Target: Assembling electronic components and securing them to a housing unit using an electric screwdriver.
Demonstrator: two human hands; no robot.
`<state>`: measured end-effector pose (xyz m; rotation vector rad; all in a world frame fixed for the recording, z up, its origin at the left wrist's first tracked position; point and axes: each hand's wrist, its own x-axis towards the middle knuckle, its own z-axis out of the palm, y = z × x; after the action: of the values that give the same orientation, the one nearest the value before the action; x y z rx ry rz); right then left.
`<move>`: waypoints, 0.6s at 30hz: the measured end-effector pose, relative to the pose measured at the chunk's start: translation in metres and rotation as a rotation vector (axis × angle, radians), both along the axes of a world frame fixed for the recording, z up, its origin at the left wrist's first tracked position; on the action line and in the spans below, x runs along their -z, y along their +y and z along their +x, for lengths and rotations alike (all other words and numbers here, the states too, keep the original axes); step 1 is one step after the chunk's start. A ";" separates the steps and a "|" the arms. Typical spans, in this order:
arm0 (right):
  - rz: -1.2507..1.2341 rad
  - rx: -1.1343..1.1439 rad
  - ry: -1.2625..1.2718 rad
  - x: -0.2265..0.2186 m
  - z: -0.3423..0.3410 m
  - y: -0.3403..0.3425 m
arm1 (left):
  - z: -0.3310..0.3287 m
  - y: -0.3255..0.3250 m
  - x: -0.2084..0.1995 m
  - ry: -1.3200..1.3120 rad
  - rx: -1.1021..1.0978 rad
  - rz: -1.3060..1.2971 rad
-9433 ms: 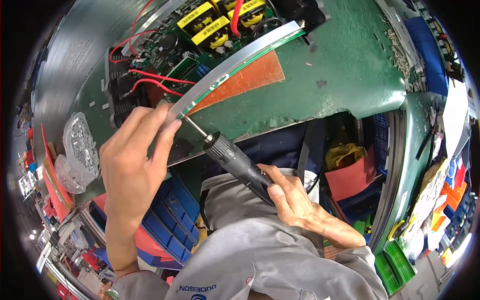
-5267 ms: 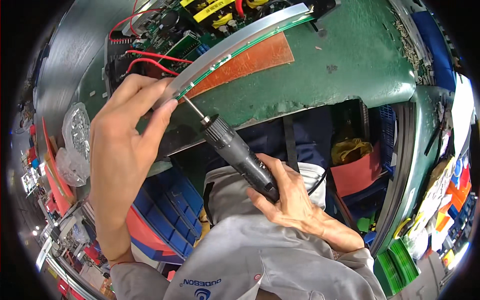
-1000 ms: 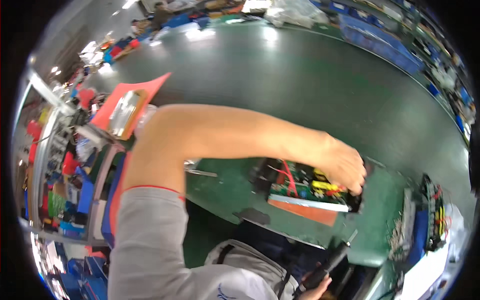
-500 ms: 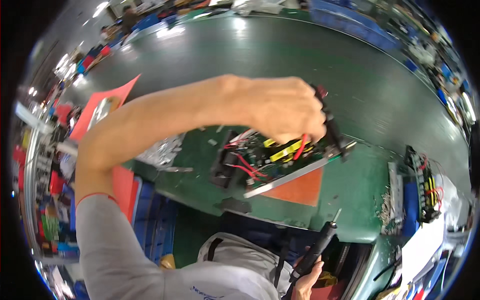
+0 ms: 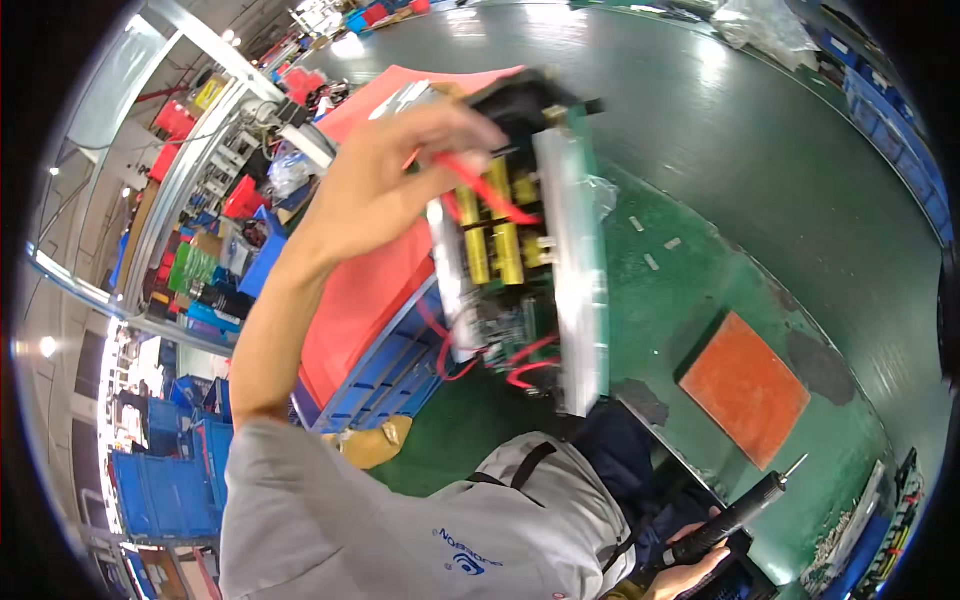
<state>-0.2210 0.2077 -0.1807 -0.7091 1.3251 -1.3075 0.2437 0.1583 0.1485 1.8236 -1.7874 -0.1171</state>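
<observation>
My left hand grips the far end of a circuit board assembly, its fingers blurred by motion. The assembly hangs in the air with silver metal bars along its sides, yellow-wrapped parts, red wires and a black end piece. A black electric screwdriver is held in my right hand, low at the right, its bit pointing up and to the right. Beneath and left of the assembly are red sheets on top of a blue crate.
An orange square pad lies on the green bench. More circuit assemblies are at the far right edge. Shelving with red and blue bins stands on the left, and a silver frame post rises there.
The circuit board assembly has left the bench and orange pad, carried leftward in my left hand toward the red sheets. The view has swung left. My right hand keeps the screwdriver.
</observation>
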 end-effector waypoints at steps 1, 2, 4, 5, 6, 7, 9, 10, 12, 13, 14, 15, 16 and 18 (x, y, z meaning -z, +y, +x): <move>-0.003 -0.002 0.045 -0.011 -0.003 0.001 | 0.016 0.009 0.011 0.051 -0.045 0.025; 0.007 -0.047 0.064 -0.016 -0.006 -0.002 | 0.036 0.031 0.022 0.096 -0.132 0.067; 0.027 -0.089 0.113 -0.012 -0.013 -0.005 | 0.071 0.071 0.049 0.227 -0.313 0.160; 0.017 -0.154 0.116 -0.011 -0.010 -0.010 | 0.085 0.096 0.062 0.306 -0.427 0.211; 0.005 -0.203 0.129 -0.016 -0.010 -0.016 | 0.102 0.116 0.077 0.308 -0.481 0.260; 0.037 -0.222 0.152 -0.012 -0.017 -0.021 | 0.118 0.131 0.092 0.308 -0.531 0.309; -0.093 -0.128 0.248 -0.039 -0.023 -0.021 | 0.153 0.141 0.144 0.394 -0.615 0.311; -0.112 -0.130 0.276 -0.051 -0.017 -0.027 | 0.165 0.150 0.158 0.400 -0.684 0.340; -0.031 0.007 0.245 -0.050 -0.029 -0.030 | 0.194 0.151 0.197 0.427 -0.692 0.342; -0.066 -0.123 0.293 -0.061 -0.029 -0.035 | 0.202 0.164 0.205 0.423 -0.721 0.316; -0.065 -0.139 0.299 -0.054 -0.041 -0.038 | 0.211 0.178 0.211 0.420 -0.751 0.288; -0.064 -0.144 0.314 -0.058 -0.045 -0.039 | 0.212 0.180 0.213 0.425 -0.757 0.288; -0.017 0.089 0.210 -0.058 -0.044 -0.038 | 0.213 0.183 0.215 0.444 -0.761 0.294; -0.039 0.127 0.185 -0.066 -0.053 -0.038 | 0.213 0.192 0.216 0.426 -0.771 0.288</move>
<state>-0.2745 0.1700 -0.1149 -0.7989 1.5175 -1.3988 0.4564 0.3507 -0.0679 2.3453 -0.7354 -0.4352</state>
